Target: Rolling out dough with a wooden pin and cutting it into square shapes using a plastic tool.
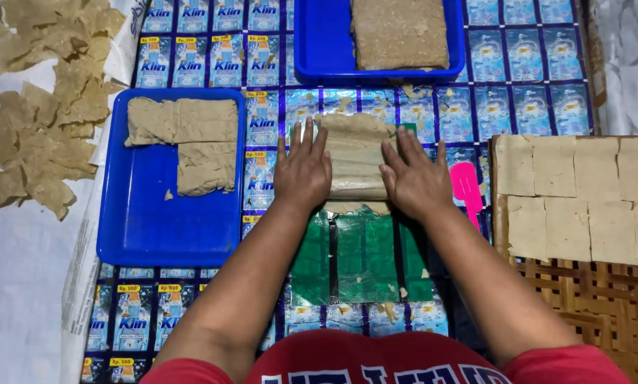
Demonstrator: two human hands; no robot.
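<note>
Plainly, the tan dough slab (354, 160) lay flat on the sachet-printed mat (518, 107), between the two blue trays, and looked soft, pliable and easily torn; it seemed best taken by its long edges. The left hand (303, 171) and right hand (415, 179) pressed its sides, each grip open, fingers spread, palms down, forearms reaching straight forward.
</note>
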